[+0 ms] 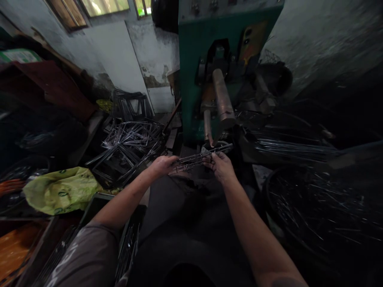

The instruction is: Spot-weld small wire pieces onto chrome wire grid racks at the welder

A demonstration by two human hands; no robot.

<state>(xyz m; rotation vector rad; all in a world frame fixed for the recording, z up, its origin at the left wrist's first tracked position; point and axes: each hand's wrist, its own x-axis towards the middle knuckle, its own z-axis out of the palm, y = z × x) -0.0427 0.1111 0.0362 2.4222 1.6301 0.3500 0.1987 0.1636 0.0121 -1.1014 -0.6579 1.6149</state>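
Both my hands hold a narrow wire frame (191, 160), made of thin parallel metal rods with short cross pieces. My left hand (164, 165) is closed around its left end. Toward the other end, my right hand (220, 165) pinches the rods with its fingertips. The frame's right part lies right at the tip of the lower copper-coloured arm (208, 125) of a green machine (188, 79); I cannot tell whether they touch. Above that spot ends the thicker upper arm (224, 99).
A pile of bent wire frames (131, 135) lies on the floor at left, near a yellow-green sack (62, 191). At right are a tub (271, 191) of short metal rods and a bundle of long rods (284, 146). Another person's hand (12, 186) shows at far left.
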